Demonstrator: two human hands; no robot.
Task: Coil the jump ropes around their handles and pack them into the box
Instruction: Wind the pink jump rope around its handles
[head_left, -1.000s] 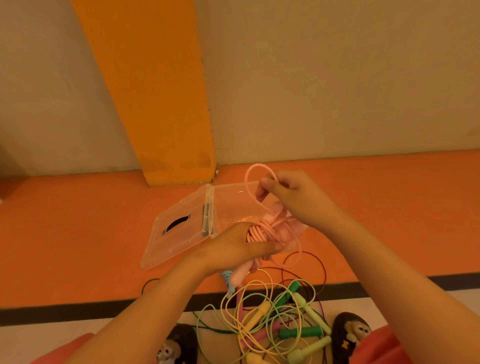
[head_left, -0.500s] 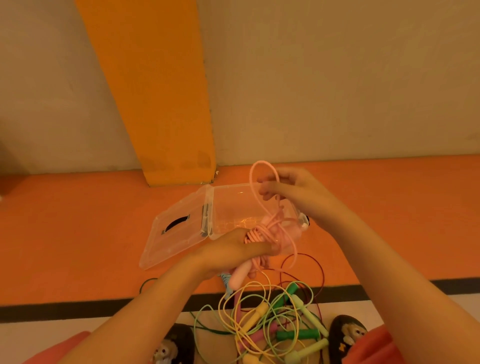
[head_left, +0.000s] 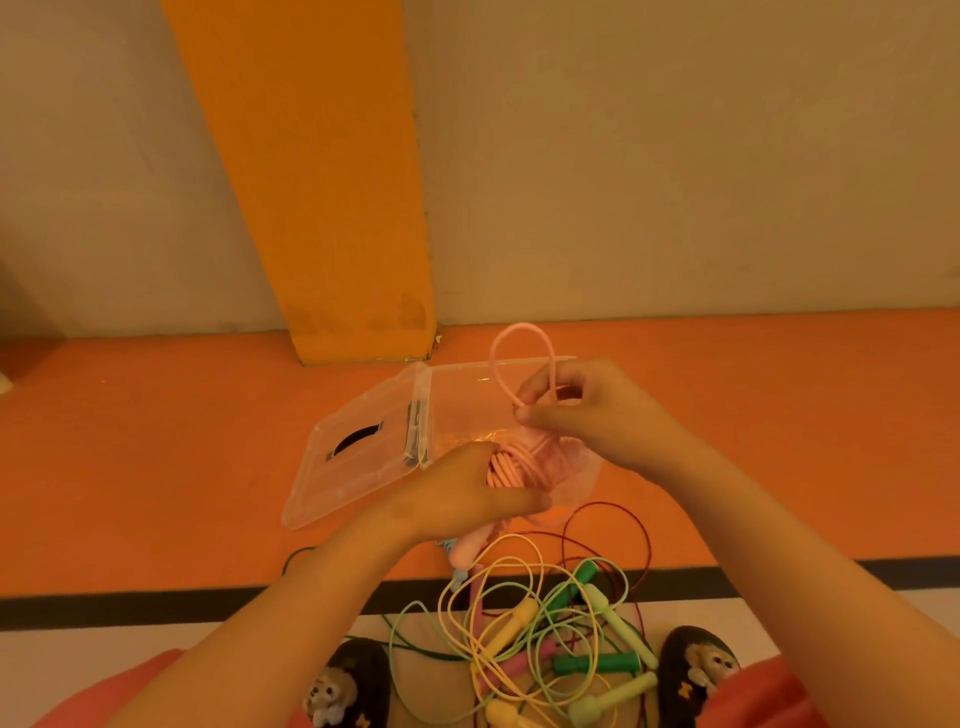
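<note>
Head view, looking down over both arms, which reach forward from the bottom corners and meet in the middle. The left hand (head_left: 467, 499) is low with its back to the camera. Its fingers are curled tight around the wound part of the pink jump rope (head_left: 519, 462), and the thumb lies straight out to the right along the bundle's near side. The right hand (head_left: 587, 410) sits just above and behind it, fingers bent. Thumb and fingertips pinch the cord where a free loop (head_left: 519, 353) begins. That loop stands up from the pinch, a narrow oval pointing away from the person.

The bundle's long axis slants from lower left to upper right. One pink handle (head_left: 465, 551) pokes out below the left hand, aimed down and left toward the person. The cord is smooth, pale pink and thin, lying in close side-by-side turns.

The rope is held in the air, directly over the clear plastic box (head_left: 462, 405) on the orange floor (head_left: 156, 467). The box's lid (head_left: 332, 488) is flipped open flat to the left. Nearer the person, between two dark slippers (head_left: 698, 660), lies a tangled pile of ropes (head_left: 511, 626) in yellow, green and pink, uncoiled.
</note>
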